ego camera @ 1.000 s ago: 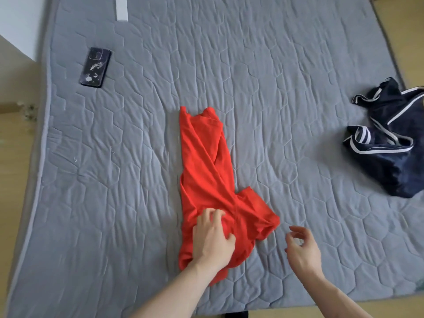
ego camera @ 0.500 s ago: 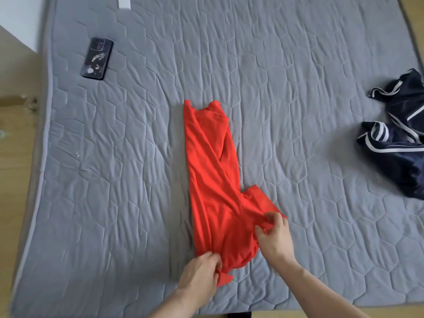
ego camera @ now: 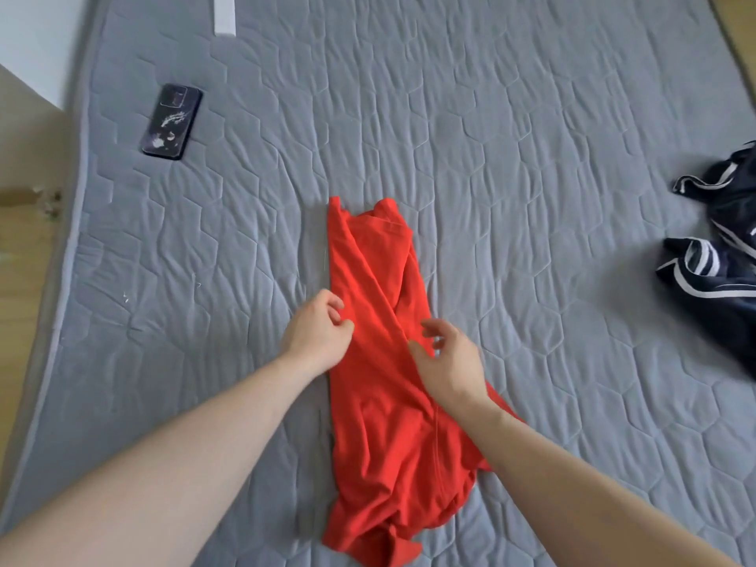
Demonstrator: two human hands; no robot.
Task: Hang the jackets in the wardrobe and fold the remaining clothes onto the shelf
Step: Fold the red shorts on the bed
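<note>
The red garment [ego camera: 380, 362] is lying lengthwise on the grey quilted mattress [ego camera: 532, 157], already narrowed into a long strip. It is being worked by the left hand [ego camera: 317, 335] at its left edge and the right hand [ego camera: 448, 362] over its middle; both are loosely curled and appear to be gripping nothing, though contact is hard to judge. Edges should be aligned before the strip is halved. No container is being shown; a dark striped jacket [ego camera: 720, 272] is lying well apart.
</note>
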